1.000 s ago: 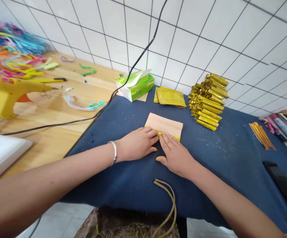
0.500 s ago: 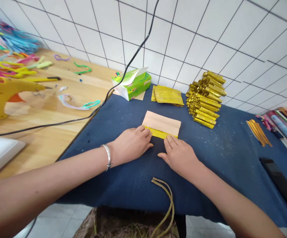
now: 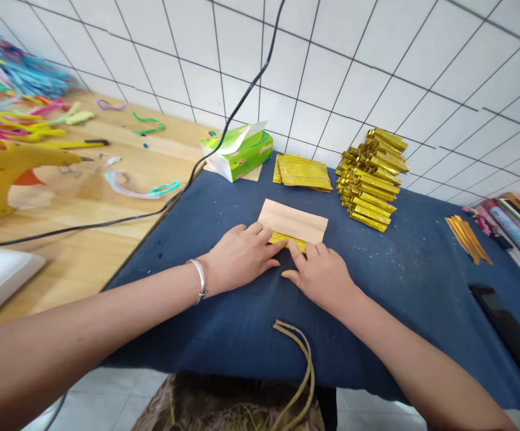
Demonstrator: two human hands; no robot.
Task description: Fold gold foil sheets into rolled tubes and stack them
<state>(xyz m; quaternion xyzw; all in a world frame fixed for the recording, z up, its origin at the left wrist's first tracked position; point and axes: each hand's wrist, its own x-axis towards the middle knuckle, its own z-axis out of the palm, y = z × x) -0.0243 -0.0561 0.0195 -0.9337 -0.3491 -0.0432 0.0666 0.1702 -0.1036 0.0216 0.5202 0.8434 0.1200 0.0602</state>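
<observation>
A sheet of paper (image 3: 293, 219), pale peach with a gold underside, lies on the dark blue cloth. Its near edge is turned over into a narrow gold strip. My left hand (image 3: 246, 251) rests on the left end of this fold, index finger stretched toward the middle and thumb apart on the cloth side. From the right, my right hand (image 3: 320, 269) presses the fold with its fingers, thumb also apart. The two index fingertips nearly meet at the middle of the strip. Neither hand grips the sheet; the fingers cover part of the fold.
Behind the sheet are flat gold sheets (image 3: 304, 172), a green tissue box (image 3: 244, 154) and a pile of folded gold strips (image 3: 370, 182). A black phone (image 3: 507, 329) lies right. A yellow glue gun (image 3: 21, 164) and a black cable (image 3: 152, 214) are left.
My index fingers have come together at the middle of the gold fold, from farther apart along it. My right hand has shifted slightly left. The sheet has hardly moved.
</observation>
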